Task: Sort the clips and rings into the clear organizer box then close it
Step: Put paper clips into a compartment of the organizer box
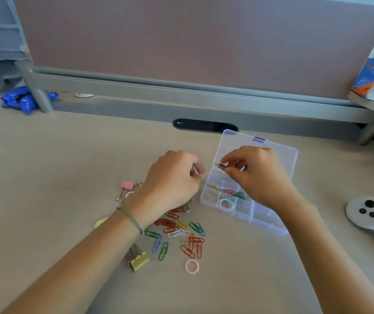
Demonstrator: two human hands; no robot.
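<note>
Resting open on the desk (pixel 45 155), the clear organizer box (pixel 245 200) has its lid (pixel 281 152) tilted back on the far side. One compartment near the box's middle holds coloured paper clips (pixel 229 191); the compartment just nearer the camera holds two stacked rings (pixel 226 203). The remaining visible compartments look empty.

The right hand (pixel 260 175) hovers over the far-left compartments of the box, thumb and forefinger pinched together on a small metallic item (pixel 219 165); its exact type cannot be told. The left hand (pixel 172 180) is just left of the box, fingers curled inward; what they grip, if anything, is hidden.

Loose paper clips (pixel 181 232) lie scattered left of and nearer than the box. Nearer still lies a pink ring (pixel 191 266), and to its left a yellow binder clip (pixel 138 259). A pink binder clip (pixel 126 188) lies left of the left hand. A white controller (pixel 367 214) sits well right of the box.
</note>
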